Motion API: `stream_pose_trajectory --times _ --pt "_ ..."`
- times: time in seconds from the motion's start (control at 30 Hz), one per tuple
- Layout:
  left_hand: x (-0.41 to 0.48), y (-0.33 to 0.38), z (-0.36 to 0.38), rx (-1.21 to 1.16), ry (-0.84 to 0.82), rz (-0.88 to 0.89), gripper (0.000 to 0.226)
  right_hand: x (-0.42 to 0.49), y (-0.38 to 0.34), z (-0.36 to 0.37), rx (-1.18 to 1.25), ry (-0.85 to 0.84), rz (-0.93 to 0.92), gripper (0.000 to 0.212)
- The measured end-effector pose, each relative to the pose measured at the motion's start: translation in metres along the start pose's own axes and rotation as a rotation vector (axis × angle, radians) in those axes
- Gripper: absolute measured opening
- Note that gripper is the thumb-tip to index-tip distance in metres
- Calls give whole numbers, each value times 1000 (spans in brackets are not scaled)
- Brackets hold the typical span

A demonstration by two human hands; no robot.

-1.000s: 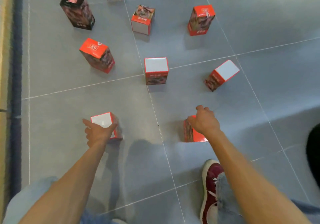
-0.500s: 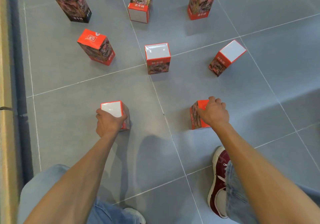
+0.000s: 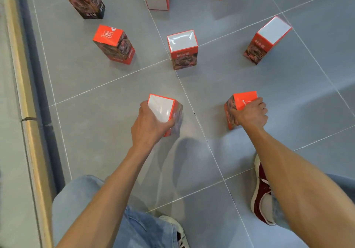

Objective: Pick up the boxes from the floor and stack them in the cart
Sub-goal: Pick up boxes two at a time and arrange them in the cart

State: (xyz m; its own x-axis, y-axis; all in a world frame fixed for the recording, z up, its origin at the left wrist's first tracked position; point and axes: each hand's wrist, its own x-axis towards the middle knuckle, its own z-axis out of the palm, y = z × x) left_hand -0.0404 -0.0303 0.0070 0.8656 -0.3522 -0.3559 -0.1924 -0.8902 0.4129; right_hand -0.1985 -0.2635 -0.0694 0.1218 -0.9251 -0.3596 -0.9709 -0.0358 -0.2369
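Under left hand (image 3: 149, 125): white-topped box (image 3: 161, 109), gripped at top, long axis pointing down.
Under right hand (image 3: 251, 113): orange-topped box (image 3: 243, 99), gripped likewise.

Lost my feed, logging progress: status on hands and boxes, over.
Left hand grips white-topped red cardboard box. Right hand grips red-topped cardboard box. Cart not in view; nothing blocking either box.
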Motion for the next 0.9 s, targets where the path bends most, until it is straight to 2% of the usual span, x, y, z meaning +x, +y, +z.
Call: stream_pose_trajectory --times 0.17,0.4,0.6,0.77,0.9 --pt "-7 5 -8 14 9 2 89 1 -3 -3 15 1 4 87" --pt "-47 29 -64 -13 5 -86 91 -41 -20 -65 -151 -96 -164 89" --pt "-116 75 -177 -2 5 -131 91 -103 -61 -193 -181 -133 -311 93" --pt "-162 138 -283 10 23 -108 96 -152 -86 -331 -124 -75 -462 94" --pt "-194 211 -364 17 84 -71 95 -173 -100 -454 -155 -15 -501 86"
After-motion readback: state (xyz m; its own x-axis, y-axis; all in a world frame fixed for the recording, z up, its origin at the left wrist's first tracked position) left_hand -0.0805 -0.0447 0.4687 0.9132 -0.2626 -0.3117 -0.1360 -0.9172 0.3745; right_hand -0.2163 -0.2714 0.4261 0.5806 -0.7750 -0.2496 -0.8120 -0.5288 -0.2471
